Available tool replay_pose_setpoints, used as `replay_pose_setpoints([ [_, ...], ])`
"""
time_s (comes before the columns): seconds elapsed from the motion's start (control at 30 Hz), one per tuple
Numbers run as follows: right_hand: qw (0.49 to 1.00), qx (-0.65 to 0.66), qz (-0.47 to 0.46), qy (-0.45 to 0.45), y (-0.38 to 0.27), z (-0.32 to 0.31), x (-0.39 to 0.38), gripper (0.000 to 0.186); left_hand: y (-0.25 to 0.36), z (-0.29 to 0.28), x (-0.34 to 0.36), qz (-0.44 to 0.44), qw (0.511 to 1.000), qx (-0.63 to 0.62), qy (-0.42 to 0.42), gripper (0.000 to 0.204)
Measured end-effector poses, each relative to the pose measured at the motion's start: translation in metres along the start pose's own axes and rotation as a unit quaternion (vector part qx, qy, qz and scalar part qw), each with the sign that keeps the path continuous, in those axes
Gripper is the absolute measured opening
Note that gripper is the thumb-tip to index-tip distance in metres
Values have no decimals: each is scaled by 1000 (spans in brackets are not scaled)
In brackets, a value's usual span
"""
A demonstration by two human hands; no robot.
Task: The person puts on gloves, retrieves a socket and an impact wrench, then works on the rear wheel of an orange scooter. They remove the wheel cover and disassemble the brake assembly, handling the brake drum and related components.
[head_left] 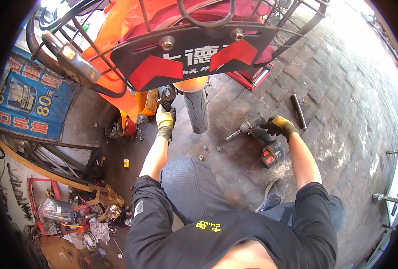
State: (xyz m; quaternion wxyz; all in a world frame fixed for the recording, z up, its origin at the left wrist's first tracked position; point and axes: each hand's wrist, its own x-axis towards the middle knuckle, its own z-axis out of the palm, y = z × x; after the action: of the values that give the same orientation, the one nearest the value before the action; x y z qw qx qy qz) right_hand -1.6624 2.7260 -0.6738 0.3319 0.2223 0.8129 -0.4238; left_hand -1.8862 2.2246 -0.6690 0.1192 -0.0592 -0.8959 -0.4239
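Observation:
My left hand [164, 119], in a yellow and dark work glove, is closed beside the tyre [196, 112] of a two-wheeler. A black part [166, 97] shows just beyond its fingers; I cannot make out what the hand grips. To the right, a cordless impact wrench [255, 127] lies on the paving with its socket toward the wheel and a red and black battery [273, 154] near me. My right hand [279, 126], gloved alike, is at the rear of the wrench, fingers apart and not wrapped round it. Small nuts [205, 147] lie between the wheel and my knee.
A wire basket [270, 31] with a black plate overhangs the wheel. A dark tube [298, 111] lies right of the wrench, and a red case [253, 80] stands behind. At left are a blue sign [33, 101], a small yellow box [126, 163] and a cluttered red rack [35, 210].

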Motion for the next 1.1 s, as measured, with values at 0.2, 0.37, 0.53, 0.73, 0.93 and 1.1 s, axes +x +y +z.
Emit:
replay_pose_setpoints([
  [0.2,998,-56,-18,18,-43,-5,-17,62,-10,-13,21,-187,967,-152,86,31],
  [0.37,997,-63,-25,24,-72,2,-25,54,-9,-1,19,-25,996,72,-36,33],
  [0.53,994,-35,-90,41,-85,-3,-28,67,5,-3,10,-148,980,-130,5,40],
  [0.73,969,-33,-168,178,-111,-12,-22,64,-5,-31,-55,-338,914,-186,-128,44],
  [0.93,894,363,-262,-17,-184,17,11,84,-8,-51,-129,-393,850,130,-327,47],
  [1.1,898,367,-237,-51,-223,31,38,85,117,-98,-63,-233,926,12,-296,85],
])
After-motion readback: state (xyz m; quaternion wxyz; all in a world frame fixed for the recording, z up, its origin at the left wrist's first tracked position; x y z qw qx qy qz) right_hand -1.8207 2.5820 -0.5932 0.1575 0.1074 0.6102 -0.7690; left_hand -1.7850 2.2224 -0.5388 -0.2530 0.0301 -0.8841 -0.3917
